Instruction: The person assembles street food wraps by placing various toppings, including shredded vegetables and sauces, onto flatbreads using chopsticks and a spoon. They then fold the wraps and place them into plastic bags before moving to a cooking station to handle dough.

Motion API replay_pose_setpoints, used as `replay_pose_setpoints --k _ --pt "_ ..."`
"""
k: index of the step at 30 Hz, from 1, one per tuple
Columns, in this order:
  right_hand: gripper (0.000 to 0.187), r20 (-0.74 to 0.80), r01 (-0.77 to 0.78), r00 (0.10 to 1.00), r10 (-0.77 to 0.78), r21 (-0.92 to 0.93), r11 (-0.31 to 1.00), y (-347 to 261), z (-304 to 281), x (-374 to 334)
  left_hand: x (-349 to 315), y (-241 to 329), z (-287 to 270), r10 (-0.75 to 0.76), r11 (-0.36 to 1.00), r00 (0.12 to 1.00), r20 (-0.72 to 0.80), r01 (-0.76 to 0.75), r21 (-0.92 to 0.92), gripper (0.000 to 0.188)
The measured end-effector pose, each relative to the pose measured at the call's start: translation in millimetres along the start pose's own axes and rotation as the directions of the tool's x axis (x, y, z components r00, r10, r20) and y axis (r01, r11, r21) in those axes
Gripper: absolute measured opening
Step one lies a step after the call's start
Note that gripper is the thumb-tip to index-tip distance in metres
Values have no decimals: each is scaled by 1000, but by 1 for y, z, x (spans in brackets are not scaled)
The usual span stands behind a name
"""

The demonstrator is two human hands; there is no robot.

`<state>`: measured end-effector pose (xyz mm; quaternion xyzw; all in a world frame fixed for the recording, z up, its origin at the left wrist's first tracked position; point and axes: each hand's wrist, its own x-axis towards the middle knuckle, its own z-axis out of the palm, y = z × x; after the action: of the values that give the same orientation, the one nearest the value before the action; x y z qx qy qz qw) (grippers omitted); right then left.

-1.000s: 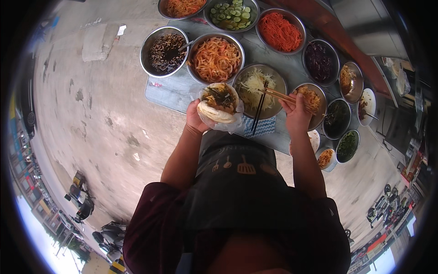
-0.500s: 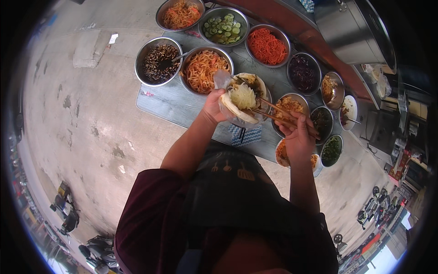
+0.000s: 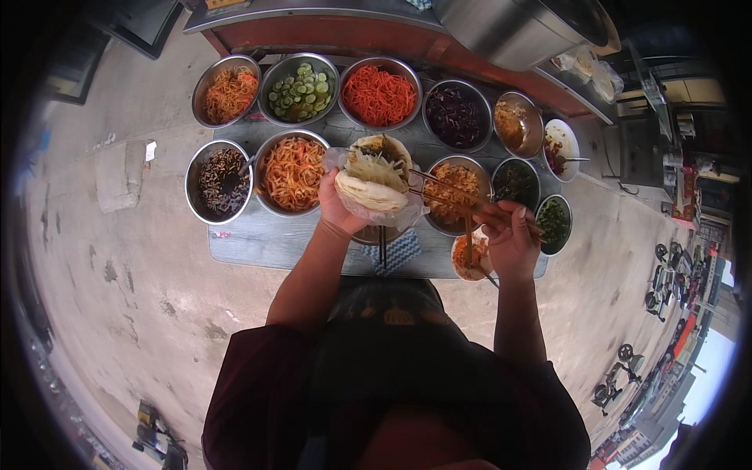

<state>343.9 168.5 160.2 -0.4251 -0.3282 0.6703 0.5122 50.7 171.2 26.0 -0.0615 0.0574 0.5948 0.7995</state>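
Note:
My left hand (image 3: 337, 205) grips a round split flatbread (image 3: 366, 193) in a clear plastic bag (image 3: 413, 211). Pale shreds (image 3: 376, 168) and dark green filling show in the bread's opening. In my right hand (image 3: 513, 247) is a pair of wooden chopsticks (image 3: 450, 188), their tips at the bread's right edge. Below my right hand's chopsticks lies a steel bowl of yellowish-orange chopped food (image 3: 453, 192). A white bowl of orange-red food (image 3: 468, 254) stands just left of that hand, with a utensil in it. Part of another bowl is hidden under the bread.
On the grey wooden table (image 3: 274, 249) stand several steel bowls, among them cucumber slices (image 3: 301, 94), red shreds (image 3: 380, 94), orange-brown strips (image 3: 291, 174) and dark sauce (image 3: 223, 182). Dark chopsticks (image 3: 382, 247) lie by a blue-white checked cloth (image 3: 402, 252). A large pot (image 3: 517, 31) stands beyond.
The view has turned and shifted, so the bowls sit lower and further left. The flatbread has tipped, its front half now covering more filling. The chopsticks have drawn back from the pale shreds.

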Motion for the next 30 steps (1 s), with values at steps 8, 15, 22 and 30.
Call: replay_pose_setpoints --k 8,15,22,30 --pt "40 -298 63 950 -93 -109 992 42 -100 171 32 -6 14 87 993 992 -88 -80 85 77" --pt "39 -256 -21 966 -30 -194 981 98 -106 235 41 -28 16 149 981 980 -128 -130 147 79" --pt "37 -492 65 871 -9 96 993 106 -126 262 53 -41 5 90 991 991 -100 -80 108 78" --pt "40 -309 19 950 42 191 981 78 -123 253 63 -53 6 63 990 988 -144 -43 135 78"
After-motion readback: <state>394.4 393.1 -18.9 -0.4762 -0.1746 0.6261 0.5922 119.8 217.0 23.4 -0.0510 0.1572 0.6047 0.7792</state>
